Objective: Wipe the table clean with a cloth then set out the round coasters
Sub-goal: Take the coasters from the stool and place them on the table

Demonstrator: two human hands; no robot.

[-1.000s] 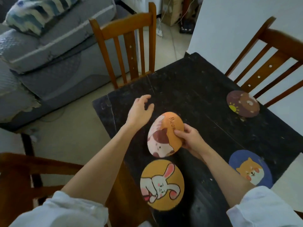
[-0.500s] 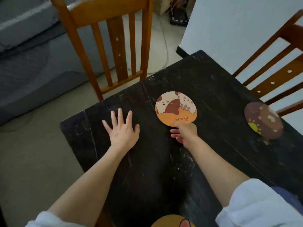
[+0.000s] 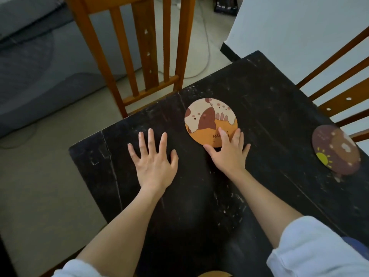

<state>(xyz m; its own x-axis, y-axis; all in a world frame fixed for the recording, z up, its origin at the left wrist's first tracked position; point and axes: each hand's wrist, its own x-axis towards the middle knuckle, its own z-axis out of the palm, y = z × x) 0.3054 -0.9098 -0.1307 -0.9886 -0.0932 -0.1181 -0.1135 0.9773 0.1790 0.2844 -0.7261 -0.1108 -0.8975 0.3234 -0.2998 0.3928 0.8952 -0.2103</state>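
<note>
yellow coaster (image 3: 214, 274) cut by bottom edge, blue coaster (image 3: 359, 243) mostly hidden

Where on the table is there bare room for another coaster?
Bare: between cat coaster and donut coaster; far corner; near stretch between the forearms. Crowded: around left hand and right hand, its fingers on the cat coaster.

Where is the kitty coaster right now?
The kitty coaster lies flat on the dark table, near the far edge by the wooden chair, with the right hand resting fingertips on its near edge.
</note>
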